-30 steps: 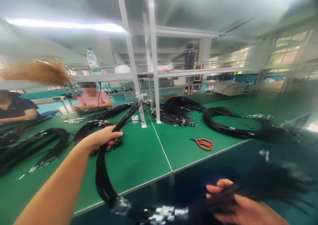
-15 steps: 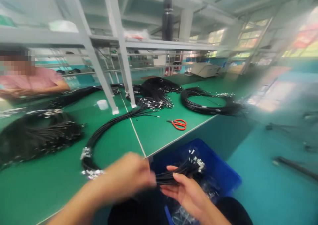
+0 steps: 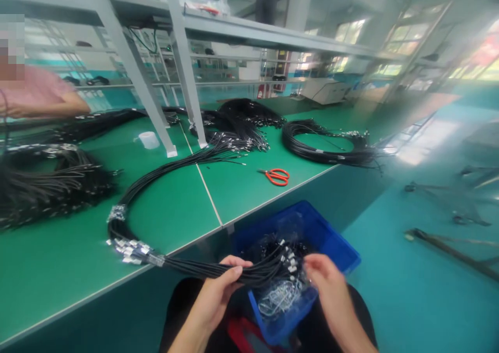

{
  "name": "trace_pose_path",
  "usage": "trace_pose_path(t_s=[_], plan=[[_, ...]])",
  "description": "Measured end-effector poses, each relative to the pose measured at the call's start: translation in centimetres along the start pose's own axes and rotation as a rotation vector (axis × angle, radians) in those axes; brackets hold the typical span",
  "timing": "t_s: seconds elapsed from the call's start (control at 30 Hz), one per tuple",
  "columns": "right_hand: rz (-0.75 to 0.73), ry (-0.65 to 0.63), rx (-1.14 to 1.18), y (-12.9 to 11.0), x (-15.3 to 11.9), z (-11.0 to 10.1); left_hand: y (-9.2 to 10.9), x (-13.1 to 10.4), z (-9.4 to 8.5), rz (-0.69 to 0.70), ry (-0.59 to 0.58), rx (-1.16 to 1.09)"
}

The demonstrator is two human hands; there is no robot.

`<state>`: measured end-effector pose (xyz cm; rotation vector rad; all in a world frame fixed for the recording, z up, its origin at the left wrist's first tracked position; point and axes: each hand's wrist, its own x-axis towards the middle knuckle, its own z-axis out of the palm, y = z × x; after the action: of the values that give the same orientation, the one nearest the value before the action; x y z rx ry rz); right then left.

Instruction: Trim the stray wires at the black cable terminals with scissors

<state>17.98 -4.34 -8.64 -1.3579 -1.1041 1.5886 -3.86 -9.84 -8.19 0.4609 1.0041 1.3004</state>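
Observation:
A bundle of black cables (image 3: 187, 267) runs from the green table over its front edge. My left hand (image 3: 224, 285) is wrapped round it near its right end, where white connectors (image 3: 289, 260) fan out. Just right of those connectors is my right hand (image 3: 325, 275), its fingers pinched together and blurred; what they hold, if anything, is too small to tell. Under the cable end sits a blue bin (image 3: 331, 237) with clear plastic bags and small parts inside. White tags (image 3: 130, 251) wrap the bundle on the table.
Red-handled scissors (image 3: 277, 177) lie on the green table (image 3: 249, 197). Coiled black cables (image 3: 312, 153) lie behind them, with more at the left (image 3: 50, 186). White shelf posts (image 3: 187, 72) rise from the table near a white cup (image 3: 148, 140). A person in pink (image 3: 50, 90) sits at the far left.
My left hand has moved down onto the cable bundle and closed round it. My right hand has let go of the bundle and moved right, beside the connectors. The view has shifted.

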Motion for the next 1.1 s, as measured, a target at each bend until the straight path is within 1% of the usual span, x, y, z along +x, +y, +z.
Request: trace_pose_path(t_s=[0.03, 0.07, 0.1, 0.13, 0.17, 0.2, 0.23, 0.27, 0.3, 0.37, 0.43, 0.47, 0.53, 0.6, 0.67, 0.77, 0.93, 1.0, 1.1], plan=[[-0.078, 0.035, -0.064, -0.9, 0.3, -0.7, 0.5, -0.5, -0.5, -0.031, -0.046, 0.005], [-0.142, 0.022, -0.127, -1.9, 0.5, -1.1, 0.9, -0.8, -0.9, -0.060, -0.100, 0.000], [-0.183, -0.048, -0.192, -2.9, 0.6, -1.2, 1.4, -1.0, -1.2, -0.082, -0.150, -0.014], [-0.193, -0.150, -0.254, -3.7, 0.7, -0.9, 1.7, -1.1, -1.5, -0.095, -0.185, -0.036], [-0.182, -0.258, -0.308, -4.3, 0.7, -0.5, 1.9, -1.0, -1.6, -0.094, -0.197, -0.065], [-0.157, -0.356, -0.351, -4.7, 0.7, 0.0, 1.9, -0.7, -1.5, -0.076, -0.176, -0.098], [-0.129, -0.433, -0.380, -4.8, 0.6, 0.7, 1.7, -0.4, -1.2, -0.045, -0.128, -0.131], [-0.106, -0.478, -0.397, -4.6, 0.4, 1.4, 1.3, -0.1, -0.8, -0.010, -0.072, -0.161], [-0.089, -0.496, -0.403, -4.2, 0.2, 2.0, 0.7, 0.2, -0.3, 0.019, -0.021, -0.187], [-0.078, -0.476, -0.397, -2.8, -0.3, 3.2, -0.9, 0.7, 1.0, 0.040, 0.058, -0.221], [-0.079, -0.439, -0.396, -1.4, -0.9, 4.0, -2.3, 0.8, 2.1, 0.010, 0.086, -0.220], [-0.084, -0.419, -0.402, -0.7, -1.2, 4.2, -2.8, 0.7, 2.4, -0.012, 0.082, -0.210], [-0.110, -0.358, -0.426, 0.1, -1.5, 4.2, -3.0, 0.3, 2.3, -0.066, 0.040, -0.181], [-0.139, -0.290, -0.450, 0.2, -1.4, 3.8, -2.5, -0.2, 1.7, -0.132, -0.024, -0.150], [-0.145, -0.254, -0.449, 0.0, -1.2, 3.4, -1.8, -0.5, 0.9, -0.186, -0.075, -0.125], [-0.088, -0.286, -0.377, -0.2, -0.7, 3.5, -1.5, -0.7, 0.6, -0.204, -0.102, -0.118], [0.020, -0.373, -0.201, 0.1, -0.8, 4.3, -2.6, -0.3, 2.2, -0.127, -0.035, -0.157], [0.075, -0.421, -0.144, 0.1, -1.0, 4.1, -2.9, -0.1, 2.4, -0.121, -0.023, -0.144], [0.201, -0.514, -0.046, -0.1, -0.9, 3.1, -3.1, 0.1, 1.9, -0.141, -0.044, -0.106]])
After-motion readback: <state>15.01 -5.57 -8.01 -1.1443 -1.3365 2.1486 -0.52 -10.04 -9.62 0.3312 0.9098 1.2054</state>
